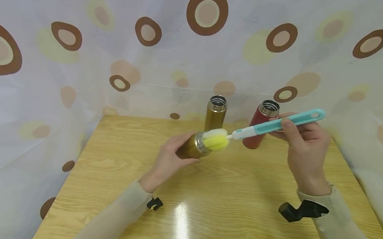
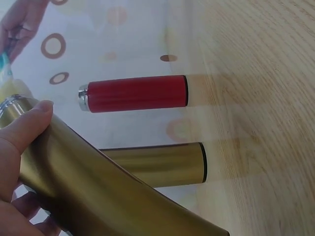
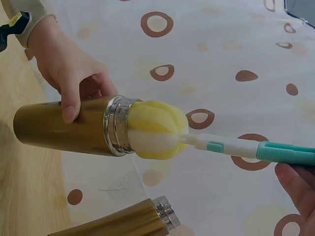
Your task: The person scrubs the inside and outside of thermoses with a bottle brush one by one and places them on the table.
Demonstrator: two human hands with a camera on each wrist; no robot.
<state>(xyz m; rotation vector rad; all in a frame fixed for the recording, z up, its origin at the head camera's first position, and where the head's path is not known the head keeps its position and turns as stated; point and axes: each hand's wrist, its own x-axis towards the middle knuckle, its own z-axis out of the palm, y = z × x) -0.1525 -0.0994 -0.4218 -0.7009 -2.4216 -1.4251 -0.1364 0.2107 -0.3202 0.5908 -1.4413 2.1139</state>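
In the head view my left hand (image 1: 171, 156) grips a gold thermos flask (image 1: 189, 148), tilted with its steel mouth toward the right. My right hand (image 1: 308, 152) pinches the turquoise and white handle of a bottle brush (image 1: 276, 125). The brush's yellow and white sponge head (image 3: 157, 129) sits partly inside the flask's mouth, with its rear part bulging out, as the right wrist view shows. How deep the sponge reaches is hidden by the flask wall. Fingers and thumb wrap around the flask body (image 2: 93, 172) in the left wrist view.
A second gold flask (image 1: 215, 115) stands upright without a lid at the back of the wooden table (image 1: 134, 189). Right of it stands an open red flask (image 1: 255, 129), partly behind the right hand and brush. A patterned curtain (image 1: 168, 67) hangs around the table's back and sides.
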